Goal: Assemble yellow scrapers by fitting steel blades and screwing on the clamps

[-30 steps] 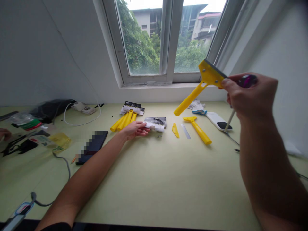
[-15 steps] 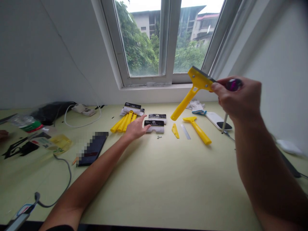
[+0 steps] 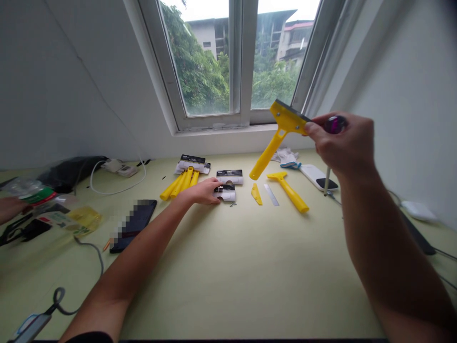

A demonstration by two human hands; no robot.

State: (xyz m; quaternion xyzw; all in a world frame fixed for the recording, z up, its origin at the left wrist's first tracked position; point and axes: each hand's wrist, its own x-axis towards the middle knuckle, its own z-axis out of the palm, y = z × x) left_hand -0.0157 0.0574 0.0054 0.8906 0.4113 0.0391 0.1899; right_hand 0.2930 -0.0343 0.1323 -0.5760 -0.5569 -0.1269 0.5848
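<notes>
My right hand is raised above the desk, pinching the head of a yellow scraper whose handle slants down to the left. A screwdriver with a dark purple handle is also in that hand, its shaft pointing down. Out on the desk, my left hand has its thumb and fingers around the left edge of a black-and-white card package. Just behind lies a second card package. Small screws lie beside the held card. To the right are a yellow clamp plate, a metal blade and a yellow scraper handle.
Several yellow scrapers with card sleeves lie left of my hand. A dark tablet is by my left forearm. At the back right are white gloves and a white device. Another person's hand touches a bottle at far left.
My left hand has closed on the nearer card package and shifted it slightly left. The right hand still holds the scraper and screwdriver. Another person's hand has reached further in at the left.
</notes>
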